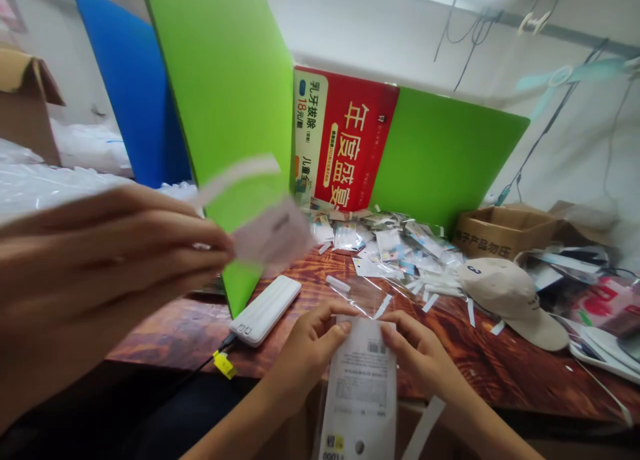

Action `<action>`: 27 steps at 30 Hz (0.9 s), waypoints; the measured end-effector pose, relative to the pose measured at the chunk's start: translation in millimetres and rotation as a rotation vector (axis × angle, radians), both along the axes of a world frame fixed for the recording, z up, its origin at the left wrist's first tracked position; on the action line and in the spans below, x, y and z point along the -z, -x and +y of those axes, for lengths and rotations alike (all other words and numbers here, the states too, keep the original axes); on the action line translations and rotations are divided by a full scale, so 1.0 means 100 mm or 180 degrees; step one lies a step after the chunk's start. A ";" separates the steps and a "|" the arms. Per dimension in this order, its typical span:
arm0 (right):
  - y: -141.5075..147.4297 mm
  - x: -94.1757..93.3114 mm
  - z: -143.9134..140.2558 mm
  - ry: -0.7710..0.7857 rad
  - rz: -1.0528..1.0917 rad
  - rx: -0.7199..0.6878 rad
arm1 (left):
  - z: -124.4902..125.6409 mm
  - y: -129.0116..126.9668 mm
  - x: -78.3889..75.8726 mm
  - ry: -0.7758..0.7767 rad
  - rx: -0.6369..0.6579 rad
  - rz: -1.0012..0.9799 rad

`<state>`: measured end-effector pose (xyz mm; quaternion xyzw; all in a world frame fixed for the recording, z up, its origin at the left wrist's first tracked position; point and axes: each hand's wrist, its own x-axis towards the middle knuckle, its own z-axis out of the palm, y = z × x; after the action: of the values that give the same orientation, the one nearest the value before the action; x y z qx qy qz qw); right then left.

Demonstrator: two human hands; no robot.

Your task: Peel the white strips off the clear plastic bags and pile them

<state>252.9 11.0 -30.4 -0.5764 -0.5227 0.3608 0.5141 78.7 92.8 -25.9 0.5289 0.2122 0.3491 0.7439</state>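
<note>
Head view: fingers of the left hand [305,353] and right hand [420,353] clamp the top of a packet [361,387] at the table [480,360] edge, its flap seemingly unsealed, beyond it a packet pile [395,247], left of it a power bank [265,310].

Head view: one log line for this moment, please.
left hand: pinches packet top | right hand: pinches packet top | packet: printed, clear sleeve, at table edge | nearby: white power bank, beige cap | another person's hand: blurred, holding paper
</note>
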 end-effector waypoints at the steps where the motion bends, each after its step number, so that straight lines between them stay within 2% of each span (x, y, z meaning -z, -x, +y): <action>1: 0.00 -0.01 -0.01 0.0052 0.0158 0.0028 | 0.00 0.00 0.00 0.0011 0.0019 0.0018; 4: -0.03 -0.02 0.00 0.0118 0.0593 0.0059 | 0.01 0.01 -0.01 0.0213 0.0057 0.0069; 12: -0.14 0.09 0.06 -0.0043 0.1191 0.0238 | 0.00 0.01 -0.01 0.0628 0.0051 -0.0067; 17: -0.14 -0.07 -0.02 0.0170 0.1635 -0.0062 | -0.01 0.02 0.01 0.0829 0.0051 -0.0205; 22: -0.14 -0.21 -0.04 0.0200 0.1666 -0.0393 | 0.00 0.04 -0.01 0.0809 0.0059 -0.0109; 27: -0.14 -0.21 -0.03 0.0010 0.1476 -0.0379 | 0.03 0.04 0.02 0.0156 -0.0233 -0.0031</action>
<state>267.0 8.0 -9.4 -0.4471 -0.4233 0.5140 0.5973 74.7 96.0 -27.6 0.5008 0.2362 0.3734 0.7443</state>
